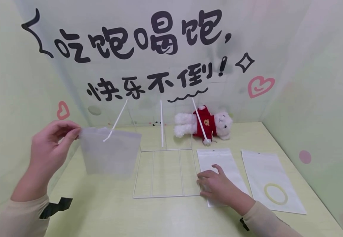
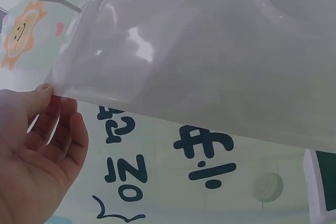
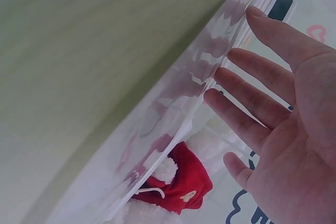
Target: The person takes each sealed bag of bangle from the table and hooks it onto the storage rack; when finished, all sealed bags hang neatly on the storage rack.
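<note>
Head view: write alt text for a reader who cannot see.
The left hand pinches a translucent sheet by a corner; the right hand is beside a clear, white-edged rack on a table. White packets lie to the right, a teddy bear in red behind.

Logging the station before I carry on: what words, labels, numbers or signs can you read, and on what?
"吃饱喝饱," upper line, back wall.
"快乐不倒!" lower line, same wall.
No lettering readable on the white packets, translucent sheet or toy bear's sweater.
</note>
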Demonstrator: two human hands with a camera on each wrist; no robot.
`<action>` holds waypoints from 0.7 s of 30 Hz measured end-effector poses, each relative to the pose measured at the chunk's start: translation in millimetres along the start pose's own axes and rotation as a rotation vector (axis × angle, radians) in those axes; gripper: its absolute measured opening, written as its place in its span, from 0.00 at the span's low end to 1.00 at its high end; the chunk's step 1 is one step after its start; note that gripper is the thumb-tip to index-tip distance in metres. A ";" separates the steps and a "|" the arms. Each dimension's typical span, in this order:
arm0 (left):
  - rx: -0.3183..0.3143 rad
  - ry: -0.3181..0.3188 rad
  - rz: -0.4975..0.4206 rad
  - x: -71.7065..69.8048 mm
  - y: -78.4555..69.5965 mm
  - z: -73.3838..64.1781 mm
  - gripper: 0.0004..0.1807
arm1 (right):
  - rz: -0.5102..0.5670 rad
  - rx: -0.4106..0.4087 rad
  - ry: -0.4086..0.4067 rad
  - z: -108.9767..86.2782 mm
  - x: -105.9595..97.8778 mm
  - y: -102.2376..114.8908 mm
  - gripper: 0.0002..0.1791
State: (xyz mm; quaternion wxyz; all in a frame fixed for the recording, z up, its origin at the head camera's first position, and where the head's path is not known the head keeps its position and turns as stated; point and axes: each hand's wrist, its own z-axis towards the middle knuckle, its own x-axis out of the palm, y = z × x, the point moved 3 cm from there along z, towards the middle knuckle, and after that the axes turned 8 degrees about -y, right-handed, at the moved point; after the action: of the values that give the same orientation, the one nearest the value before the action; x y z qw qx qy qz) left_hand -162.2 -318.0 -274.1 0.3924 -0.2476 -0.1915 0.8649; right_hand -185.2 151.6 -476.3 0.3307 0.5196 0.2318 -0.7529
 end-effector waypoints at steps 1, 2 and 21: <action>0.000 0.001 0.000 2.6 1.4 0.5 0.07 | -0.002 0.000 0.001 -0.1 -0.1 0.0 0.20; -0.006 0.003 0.003 5.3 2.5 1.0 0.07 | -0.003 0.000 0.001 -0.1 -0.2 0.1 0.20; -0.234 0.019 0.056 31.1 33.3 3.8 0.10 | -0.009 0.005 0.008 1.8 -1.2 3.3 0.20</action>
State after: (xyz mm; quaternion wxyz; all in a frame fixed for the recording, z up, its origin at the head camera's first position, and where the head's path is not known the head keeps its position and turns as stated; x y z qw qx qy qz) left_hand -201.6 -315.1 -297.3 0.3381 -0.3052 -0.2803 0.8450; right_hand -183.6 148.5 -474.6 0.3253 0.5223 0.2337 -0.7528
